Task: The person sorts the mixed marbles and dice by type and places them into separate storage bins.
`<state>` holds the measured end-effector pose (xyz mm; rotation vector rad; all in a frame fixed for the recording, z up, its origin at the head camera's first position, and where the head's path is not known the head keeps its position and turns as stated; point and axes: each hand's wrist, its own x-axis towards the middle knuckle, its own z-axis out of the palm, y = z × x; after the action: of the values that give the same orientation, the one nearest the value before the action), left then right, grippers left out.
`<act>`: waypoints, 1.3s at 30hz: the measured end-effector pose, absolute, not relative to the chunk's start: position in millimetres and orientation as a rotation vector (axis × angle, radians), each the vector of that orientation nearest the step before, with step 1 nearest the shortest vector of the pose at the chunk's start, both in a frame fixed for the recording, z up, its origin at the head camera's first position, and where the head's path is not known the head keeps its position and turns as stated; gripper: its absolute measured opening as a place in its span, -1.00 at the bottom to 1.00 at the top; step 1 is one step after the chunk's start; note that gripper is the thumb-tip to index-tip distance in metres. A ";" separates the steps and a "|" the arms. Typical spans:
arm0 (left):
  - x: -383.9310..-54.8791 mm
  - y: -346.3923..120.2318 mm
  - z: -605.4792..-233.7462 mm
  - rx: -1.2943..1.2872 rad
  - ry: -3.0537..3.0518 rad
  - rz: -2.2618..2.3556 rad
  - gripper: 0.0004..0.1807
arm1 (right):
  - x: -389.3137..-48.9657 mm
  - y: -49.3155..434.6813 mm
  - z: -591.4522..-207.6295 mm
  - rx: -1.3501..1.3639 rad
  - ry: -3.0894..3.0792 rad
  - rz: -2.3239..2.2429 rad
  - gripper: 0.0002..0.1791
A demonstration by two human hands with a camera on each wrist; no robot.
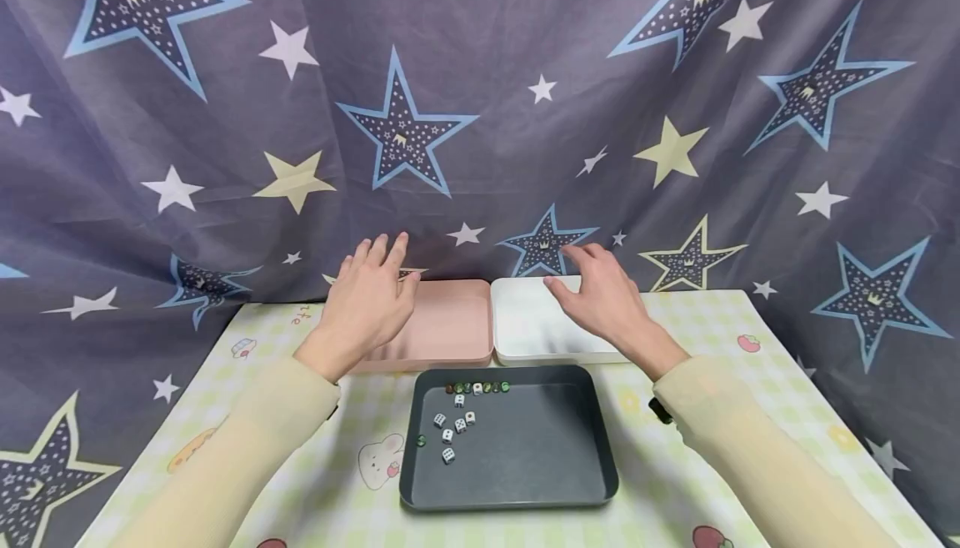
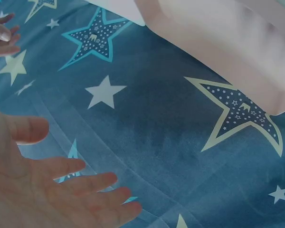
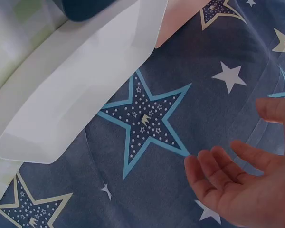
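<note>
My left hand (image 1: 369, 302) hovers over the left side of a pink tray (image 1: 457, 314), fingers extended and holding nothing. Above a white tray (image 1: 525, 323) is my right hand (image 1: 606, 294), its fingers loosely bent and its palm bare in the right wrist view. Nearer the front stands a dark grey tray (image 1: 532, 448). In its left part lie several white dice (image 1: 448, 455), scattered. Along its back wall runs a row of small glassy round pieces (image 1: 487, 387), mostly green, with one die (image 1: 477, 389) among them. A lone green piece (image 1: 421, 441) sits by the left wall.
The pink and white trays stand side by side behind the grey one. A checked tablecloth (image 1: 300, 473) with printed cartoon figures covers the table. A dark curtain (image 1: 495, 148) with printed stars hangs right behind the table's back edge.
</note>
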<state>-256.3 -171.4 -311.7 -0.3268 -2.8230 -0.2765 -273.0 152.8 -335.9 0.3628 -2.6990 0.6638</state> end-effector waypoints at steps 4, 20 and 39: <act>-251.7 -172.7 -313.6 -0.329 -2.825 -0.283 -0.29 | -268.8 147.3 -339.1 0.384 -2.702 0.675 -0.33; -234.9 -179.9 -325.9 -0.380 -2.790 -0.353 -0.40 | -264.2 139.8 -350.2 0.466 -2.664 0.855 -0.49; -217.8 -177.0 -352.8 -0.411 -2.871 -0.331 -0.46 | -267.6 142.1 -362.6 0.539 -2.664 1.252 -0.57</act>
<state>-217.8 -177.0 -352.8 -0.4108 -2.8715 -0.3309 -267.6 142.1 -362.6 0.5391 -2.6641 1.2522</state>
